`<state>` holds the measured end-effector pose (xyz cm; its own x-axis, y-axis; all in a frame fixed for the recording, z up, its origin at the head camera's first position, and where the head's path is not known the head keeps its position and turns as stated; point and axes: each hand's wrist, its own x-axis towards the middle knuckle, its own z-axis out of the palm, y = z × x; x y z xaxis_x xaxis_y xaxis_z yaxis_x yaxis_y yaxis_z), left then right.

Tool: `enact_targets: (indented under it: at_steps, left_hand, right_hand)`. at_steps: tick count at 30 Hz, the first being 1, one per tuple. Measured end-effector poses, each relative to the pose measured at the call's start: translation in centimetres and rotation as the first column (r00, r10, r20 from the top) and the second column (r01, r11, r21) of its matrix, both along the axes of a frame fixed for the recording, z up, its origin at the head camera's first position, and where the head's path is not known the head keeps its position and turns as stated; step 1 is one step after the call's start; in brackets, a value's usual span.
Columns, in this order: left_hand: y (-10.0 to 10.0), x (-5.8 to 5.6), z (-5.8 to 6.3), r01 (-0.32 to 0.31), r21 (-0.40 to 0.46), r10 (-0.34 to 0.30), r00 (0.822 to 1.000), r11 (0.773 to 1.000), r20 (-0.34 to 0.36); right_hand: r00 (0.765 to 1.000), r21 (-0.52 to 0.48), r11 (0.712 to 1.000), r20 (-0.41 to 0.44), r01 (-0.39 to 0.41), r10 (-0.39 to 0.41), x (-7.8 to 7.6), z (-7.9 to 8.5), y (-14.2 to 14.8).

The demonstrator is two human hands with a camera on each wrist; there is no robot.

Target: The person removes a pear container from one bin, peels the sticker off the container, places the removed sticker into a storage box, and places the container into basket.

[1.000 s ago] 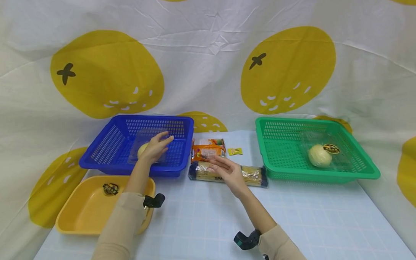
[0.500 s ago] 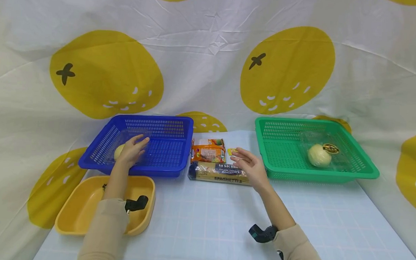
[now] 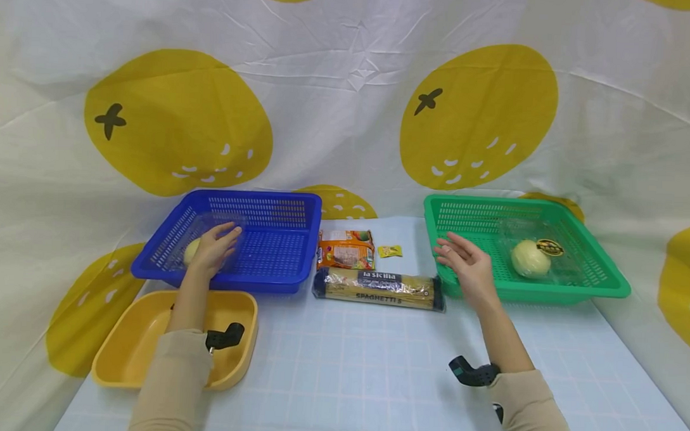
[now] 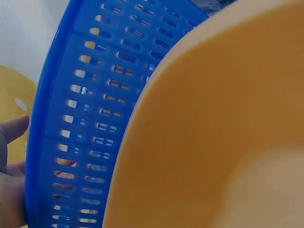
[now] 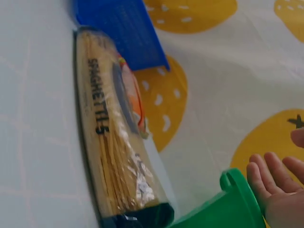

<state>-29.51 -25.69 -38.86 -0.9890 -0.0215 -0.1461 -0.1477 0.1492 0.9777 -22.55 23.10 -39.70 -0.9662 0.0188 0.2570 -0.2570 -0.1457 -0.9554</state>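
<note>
My left hand point(image 3: 209, 252) is over the left side of the blue basket point(image 3: 277, 280), fingers extended and loosely bent, beside a pale round food item point(image 3: 191, 252) in a clear plastic box, which it partly covers. In the left wrist view, the thumb point(image 4: 16, 128) shows beyond the basket's rim. My right hand point(image 3: 467, 270) hovers at the left rim of the green basket point(image 3: 548, 292), fingers relaxed and holding nothing. Inside that basket sits another clear box with a pale round item point(image 3: 530, 259) and a black-and-gold label point(image 3: 549, 247).
Between the baskets lie a spaghetti pack point(image 3: 379, 289), an orange printed packet point(image 3: 346, 250) and a small yellow sachet point(image 3: 390, 251). A yellow tub point(image 3: 102, 373) stands at front left under my left forearm. Behind everything hangs a white cloth with yellow fruit print.
The left hand has moved left within the blue basket, and the clear box with the round item shifted left too. The right hand has moved right from over the spaghetti to the green basket.
</note>
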Motion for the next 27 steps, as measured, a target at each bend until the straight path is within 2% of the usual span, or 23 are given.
enact_targets:
  at_steps: [6, 12, 18, 21, 27]
  left_hand:
    - [1.4, 0.7, 0.7, -0.025, 0.035, 0.028, 0.997, 0.999, -0.078]
    - [4.5, 0.5, 2.0, -0.010, 0.057, 0.020, 0.985, 0.998, -0.170]
    - [8.8, 0.1, 3.0, 0.067, 0.097, -0.041, 0.968, 0.993, -0.247]
    - [11.1, -0.1, 3.2, 0.113, 0.130, -0.074, 0.958, 0.985, -0.276]
    - [15.7, -0.4, 3.3, 0.204, 0.147, -0.151, 0.939, 0.968, -0.309]
  right_hand:
    - [1.000, -0.039, 0.999, 0.004, 0.027, -0.027, 0.0, 0.2, 3.0]
    - [0.998, -0.051, 0.996, 0.016, 0.068, -0.067, -0.4, 0.6, 5.5]
    - [0.993, -0.066, 0.992, 0.067, 0.106, -0.101, -0.9, 1.4, 8.3]
    - [0.985, -0.049, 0.988, 0.099, 0.143, -0.138, -0.9, 1.8, 9.8]
    - [0.977, -0.098, 0.982, 0.158, 0.160, -0.144, -1.0, 2.4, 12.9]
